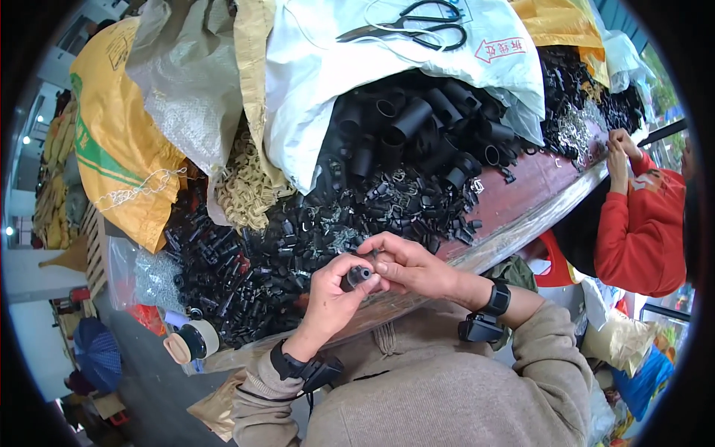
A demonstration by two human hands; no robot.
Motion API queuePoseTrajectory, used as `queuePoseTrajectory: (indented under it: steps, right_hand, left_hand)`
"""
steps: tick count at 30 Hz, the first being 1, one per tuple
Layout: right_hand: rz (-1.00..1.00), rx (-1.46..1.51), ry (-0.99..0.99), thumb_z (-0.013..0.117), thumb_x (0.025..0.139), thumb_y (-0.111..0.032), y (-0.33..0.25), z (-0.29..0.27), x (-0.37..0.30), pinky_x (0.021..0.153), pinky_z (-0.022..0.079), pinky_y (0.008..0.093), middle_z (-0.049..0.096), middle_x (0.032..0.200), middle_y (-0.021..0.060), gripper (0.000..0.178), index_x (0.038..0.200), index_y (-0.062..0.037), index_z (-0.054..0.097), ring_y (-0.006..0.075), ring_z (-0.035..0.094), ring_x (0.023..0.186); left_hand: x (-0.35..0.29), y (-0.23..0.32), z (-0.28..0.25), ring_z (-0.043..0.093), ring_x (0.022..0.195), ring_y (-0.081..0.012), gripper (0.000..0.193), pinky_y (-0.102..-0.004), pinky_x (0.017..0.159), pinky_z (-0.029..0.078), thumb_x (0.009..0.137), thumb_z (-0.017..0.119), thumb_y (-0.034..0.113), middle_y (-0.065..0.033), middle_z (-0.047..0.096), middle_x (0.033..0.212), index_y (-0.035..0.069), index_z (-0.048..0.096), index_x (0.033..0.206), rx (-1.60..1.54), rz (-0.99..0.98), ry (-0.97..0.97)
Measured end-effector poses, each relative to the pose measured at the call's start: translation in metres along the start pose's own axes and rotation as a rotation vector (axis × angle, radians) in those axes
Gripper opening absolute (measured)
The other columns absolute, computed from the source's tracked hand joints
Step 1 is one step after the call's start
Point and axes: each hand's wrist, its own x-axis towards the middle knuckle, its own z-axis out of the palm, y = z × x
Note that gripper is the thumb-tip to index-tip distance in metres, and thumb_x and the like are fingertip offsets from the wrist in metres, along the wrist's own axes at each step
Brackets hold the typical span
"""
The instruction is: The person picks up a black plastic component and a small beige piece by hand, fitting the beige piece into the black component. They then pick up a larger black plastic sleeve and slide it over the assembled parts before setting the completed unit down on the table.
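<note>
My left hand (328, 302) is closed around a short dark cylindrical part (360, 274), whose round end with a hole points up toward me. Close against it, my right hand (413, 267) has thumb and forefinger pinched together; what sits between them is too small to make out. Both hands are just above the near edge of the table. Right beyond them spreads a heap of small black plastic parts (298, 242), with small clear and metallic-looking pieces mixed in. Larger black tubes (410, 119) spill from a white woven sack (313, 82) behind that heap.
Black-handled scissors (406, 31) lie on the white sack. Beige pieces (249, 186) pour out beside a yellow sack (123, 141). A white-and-black cup-like container (199, 340) stands at the table's left corner. At the right, a person in a red sleeve (640, 223) handles small parts.
</note>
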Motion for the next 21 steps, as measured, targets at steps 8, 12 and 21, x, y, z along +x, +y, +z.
queuePoseTrajectory:
  steps: [8, 12, 21]
  right_hand:
    - [-0.005, 0.053, -0.022, 0.044, 0.089, -0.020, -0.004, 0.009, -0.003, 0.055, 0.041, 0.0188, 0.052, 0.074, 0.0018, 0.023, 0.105, -0.0027, 0.040, 0.0054, 0.048, 0.061]
    - [-0.049, 0.005, 0.002, 0.045, 0.088, -0.016, -0.002, 0.019, -0.004, 0.055, 0.043, 0.0194, 0.054, 0.075, 0.0029, 0.016, 0.096, -0.0020, 0.042, 0.0063, 0.051, 0.063]
    - [-0.206, -0.723, 0.090, 0.049, 0.085, -0.012, -0.008, 0.032, -0.002, 0.050, 0.042, 0.0215, 0.054, 0.063, 0.0034, 0.011, 0.082, -0.0011, 0.047, 0.0069, 0.052, 0.059]
  left_hand:
    - [-0.006, 0.011, -0.003, 0.053, 0.066, -0.0068, 0.008, -0.0223, 0.061, 0.045, 0.080, 0.058, 0.009, -0.0016, 0.057, 0.070, 0.001, 0.055, 0.079, -0.185, -0.068, 0.010]
    - [-0.013, 0.010, -0.007, 0.053, 0.066, -0.0067, 0.009, -0.0215, 0.061, 0.045, 0.080, 0.057, 0.009, -0.0008, 0.057, 0.070, 0.002, 0.055, 0.078, -0.270, -0.048, 0.023]
    - [-0.024, -0.002, -0.015, 0.050, 0.061, -0.0091, 0.014, -0.0209, 0.055, 0.040, 0.082, 0.055, 0.012, -0.0031, 0.056, 0.074, 0.002, 0.054, 0.092, -0.472, -0.147, -0.015]
